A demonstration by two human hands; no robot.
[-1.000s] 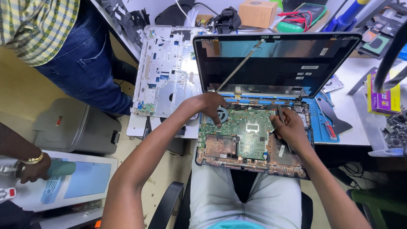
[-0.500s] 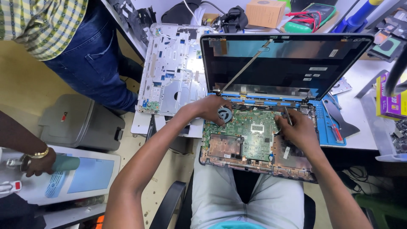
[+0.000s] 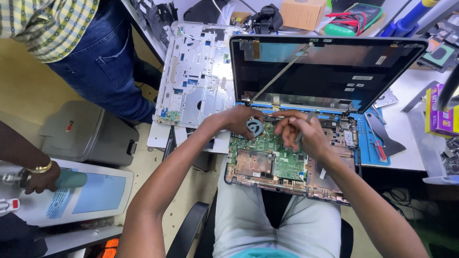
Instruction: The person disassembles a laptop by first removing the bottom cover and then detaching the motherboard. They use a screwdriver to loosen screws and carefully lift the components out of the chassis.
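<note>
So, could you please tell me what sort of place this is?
Most likely an electronics repair shop: an opened laptop with its green circuit board bare, a removed laptop cover beside it, and a blue work mat with tools.

keyboard cover (image 3: 196, 71) left of laptop (image 3: 287, 157), on desk (image 3: 406, 157)

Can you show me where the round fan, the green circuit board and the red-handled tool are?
round fan (image 3: 254, 127), head view, on its hub.
green circuit board (image 3: 282, 157), head view, on its bare middle.
red-handled tool (image 3: 380, 152), head view, on its handle.
</note>
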